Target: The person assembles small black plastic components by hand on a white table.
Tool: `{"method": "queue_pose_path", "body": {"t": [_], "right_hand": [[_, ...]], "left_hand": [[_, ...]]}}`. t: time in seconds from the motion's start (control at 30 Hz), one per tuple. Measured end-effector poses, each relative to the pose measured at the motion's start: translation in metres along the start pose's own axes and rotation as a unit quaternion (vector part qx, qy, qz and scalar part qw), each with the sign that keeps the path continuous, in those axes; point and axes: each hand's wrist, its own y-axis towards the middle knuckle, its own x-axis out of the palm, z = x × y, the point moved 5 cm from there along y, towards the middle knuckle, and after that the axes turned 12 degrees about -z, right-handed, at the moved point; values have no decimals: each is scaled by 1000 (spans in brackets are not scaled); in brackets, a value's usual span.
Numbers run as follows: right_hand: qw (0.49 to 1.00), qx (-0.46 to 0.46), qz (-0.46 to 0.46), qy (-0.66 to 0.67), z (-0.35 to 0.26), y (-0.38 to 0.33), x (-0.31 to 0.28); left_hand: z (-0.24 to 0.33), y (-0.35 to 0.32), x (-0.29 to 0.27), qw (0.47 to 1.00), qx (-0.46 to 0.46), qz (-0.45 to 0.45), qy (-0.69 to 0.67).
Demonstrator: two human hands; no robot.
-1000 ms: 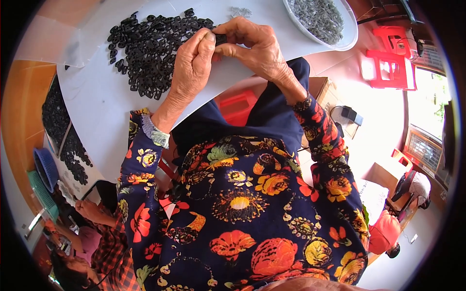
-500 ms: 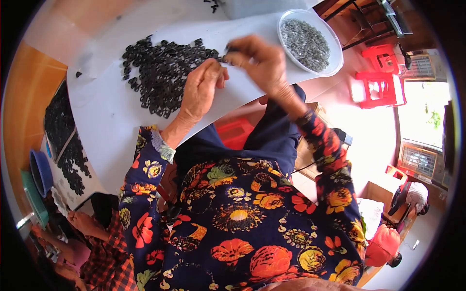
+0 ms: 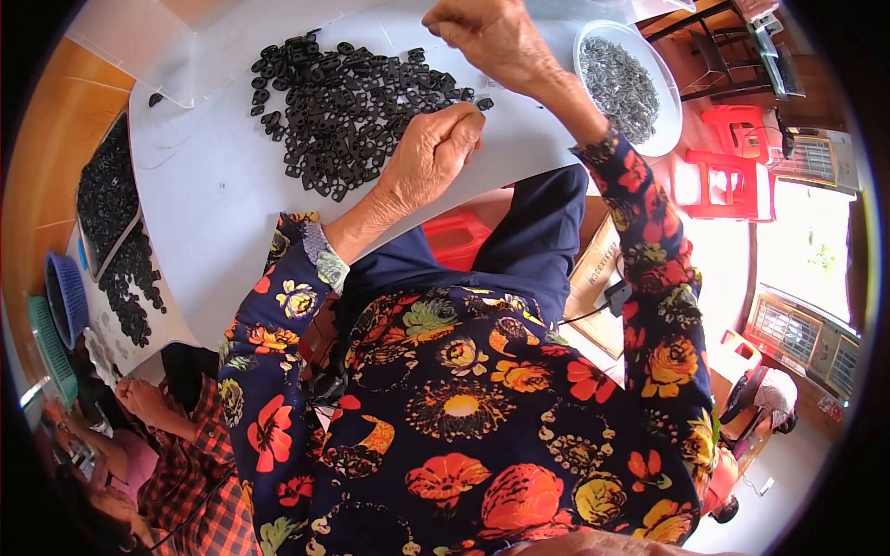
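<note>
Blue basket (image 3: 67, 301) beside green basket (image 3: 52, 350).

You have bright daylight from the tall rectangular window (image 3: 816, 246) at three o'clock, its glare bleaching the pale floor (image 3: 714, 269) beside it. Your smooth bluish-white worktop (image 3: 199, 195) is evenly lit; the small black plastic pieces (image 3: 343, 120) look fairly sharp. Eight o'clock is dimmer. Fisheye distortion bends edges near the black rim.

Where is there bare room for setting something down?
On the white table, widest between its left edge and the pile of black pieces; a smaller patch lies between the left hand and the round tub. The pile itself is crowded.
</note>
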Motion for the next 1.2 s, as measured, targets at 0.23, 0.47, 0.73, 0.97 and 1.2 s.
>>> {"method": "queue_pose_path", "body": {"t": [0.23, 0.47, 0.73, 0.97, 1.2], "right_hand": [[978, 39, -196, -63, 7, 16, 41], [985, 8, -169, -26, -3, 37, 54], [959, 39, -275, -47, -7, 45, 61], [985, -51, -156, -60, -3, 56, 67], [971, 4, -215, -106, -3, 55, 72]], "left_hand": [[0, -3, 0, 999, 49, 14, 2], [1, -1, 0, 999, 26, 23, 0], [-3, 0, 0, 999, 42, 25, 4], [-2, -1, 1, 999, 38, 20, 10], [-3, 1, 2, 998, 50, 27, 3]]}}
